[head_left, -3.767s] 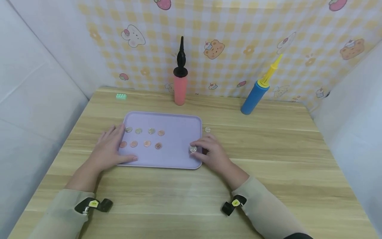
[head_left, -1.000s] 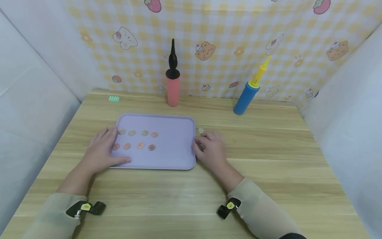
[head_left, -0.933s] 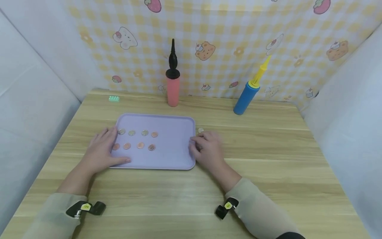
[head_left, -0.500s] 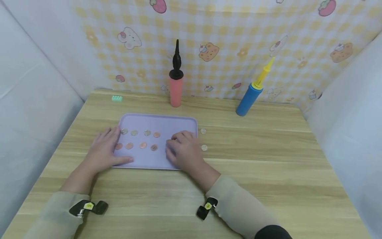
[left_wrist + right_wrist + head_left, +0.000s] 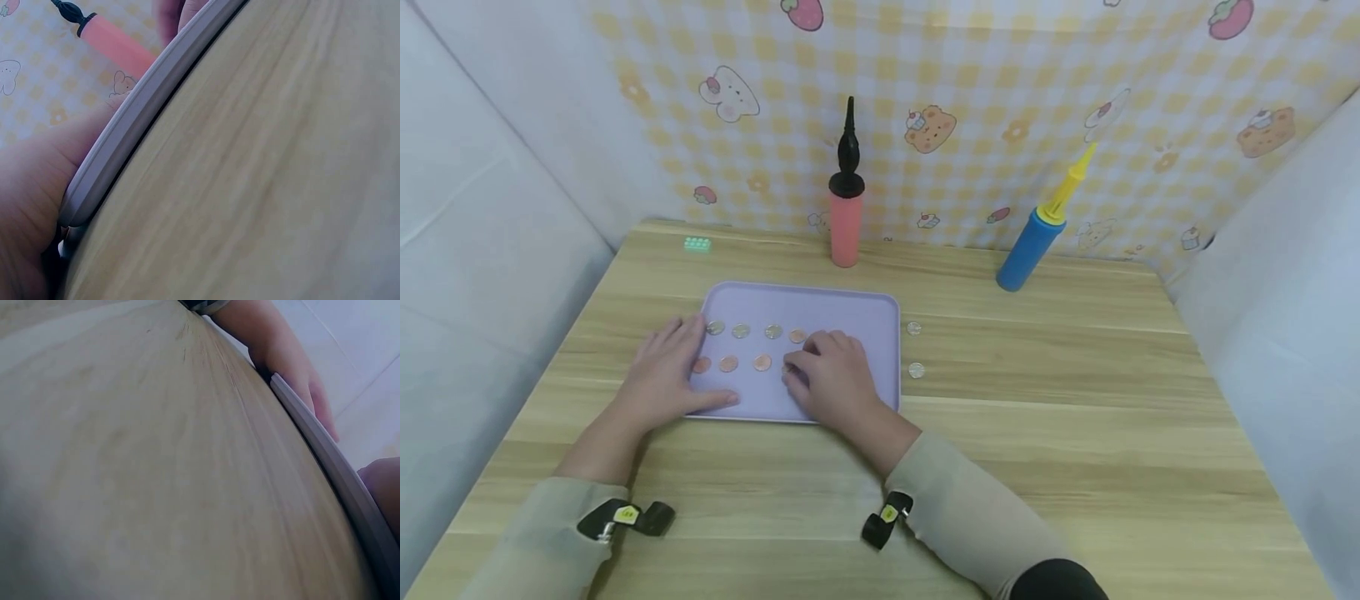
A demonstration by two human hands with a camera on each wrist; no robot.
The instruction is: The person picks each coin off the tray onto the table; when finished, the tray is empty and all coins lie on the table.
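My left hand [image 5: 664, 371] rests along the left side of the lilac tray [image 5: 842, 304], fingers straight and thumb stretched over the front rim. In the tray lie two rows of coins: a back row with silver coins [image 5: 741, 331] and a copper coin [image 5: 797, 335] at its right end, and a front row of copper coins [image 5: 728, 363]. My right hand [image 5: 838, 379] is over the tray, thumb and curled forefinger around the rightmost front-row copper coin, mostly hidden by the fingertips. Two silver coins [image 5: 916, 370] lie on the table just right of the tray.
Behind the tray stand a pink balloon pump [image 5: 846, 225] with a black nozzle and a leaning blue pump [image 5: 1030, 250] with a yellow nozzle. A mint toy brick [image 5: 697, 244] lies at the back left of the wooden table [image 5: 1037, 392]. A patterned cloth [image 5: 970, 183] hangs behind.
My right hand has set a silver coin down on the table right of the tray, below the other one, then moved left to the front-row copper coin. The left hand has stayed put.
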